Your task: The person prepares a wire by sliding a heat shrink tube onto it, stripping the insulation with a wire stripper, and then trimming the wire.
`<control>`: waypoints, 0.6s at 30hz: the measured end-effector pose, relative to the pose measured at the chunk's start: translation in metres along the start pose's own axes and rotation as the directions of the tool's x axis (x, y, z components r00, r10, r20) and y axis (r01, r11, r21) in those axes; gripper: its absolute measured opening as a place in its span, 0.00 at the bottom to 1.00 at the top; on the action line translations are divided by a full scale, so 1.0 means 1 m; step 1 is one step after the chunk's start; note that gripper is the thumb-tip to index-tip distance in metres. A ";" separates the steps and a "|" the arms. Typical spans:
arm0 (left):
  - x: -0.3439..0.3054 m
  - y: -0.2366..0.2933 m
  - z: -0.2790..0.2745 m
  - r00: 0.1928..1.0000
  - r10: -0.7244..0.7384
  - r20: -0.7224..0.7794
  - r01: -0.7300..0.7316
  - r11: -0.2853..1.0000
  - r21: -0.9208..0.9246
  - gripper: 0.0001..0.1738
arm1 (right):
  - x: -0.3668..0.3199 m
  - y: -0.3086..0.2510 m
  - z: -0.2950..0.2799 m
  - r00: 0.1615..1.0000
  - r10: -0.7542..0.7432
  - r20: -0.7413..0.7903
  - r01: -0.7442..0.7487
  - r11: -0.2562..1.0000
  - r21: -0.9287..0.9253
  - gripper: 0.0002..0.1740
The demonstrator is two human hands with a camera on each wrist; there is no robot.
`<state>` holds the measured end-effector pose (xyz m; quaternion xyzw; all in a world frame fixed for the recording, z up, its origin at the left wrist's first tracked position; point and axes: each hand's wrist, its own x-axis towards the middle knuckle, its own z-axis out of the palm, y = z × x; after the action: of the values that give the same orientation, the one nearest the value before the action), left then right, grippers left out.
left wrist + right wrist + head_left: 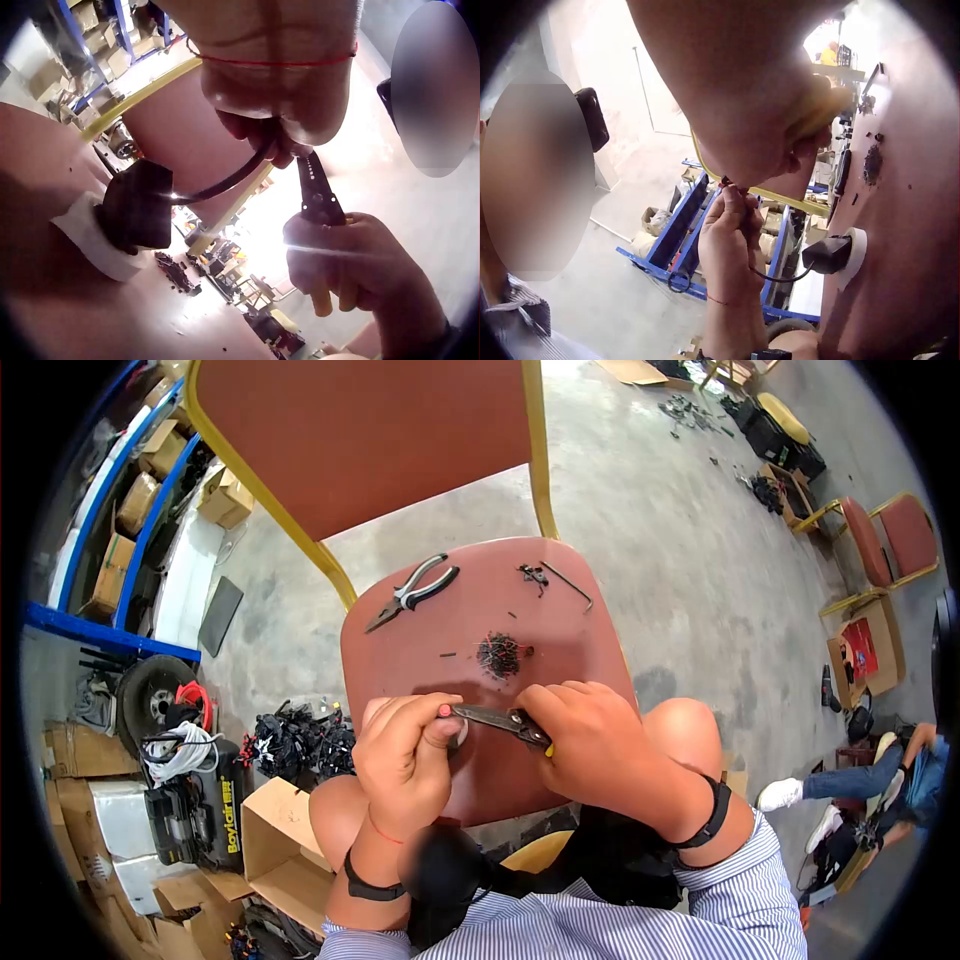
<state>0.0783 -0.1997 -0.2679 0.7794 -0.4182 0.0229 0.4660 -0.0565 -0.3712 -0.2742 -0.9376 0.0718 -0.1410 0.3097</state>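
Note:
My left hand pinches the end of a black cable between thumb and fingers. From there the cable curves to a black box-shaped plug adapter, which rests against a white ring on the chair seat. In my right hand I grip yellow-handled wire strippers, their tip right at the left fingertips. A small reddish bit shows at that tip in the head view. My left fingers hide most of the cable's end.
On the red chair seat lie combination pliers, a heap of dark clippings, a hex key and small black pieces. An open cardboard box stands left of my legs. Someone sits at far right.

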 end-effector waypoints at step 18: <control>0.003 0.004 -0.004 0.995 -0.100 -0.003 0.099 0.988 -0.120 0.06 | 0.010 0.003 -0.005 0.991 0.125 0.038 -0.129 0.976 0.177 0.14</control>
<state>0.0790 -0.1992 -0.2613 0.7697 -0.3774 -0.0220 0.5144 -0.0482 -0.3787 -0.2701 -0.9012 0.1144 -0.1142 0.4021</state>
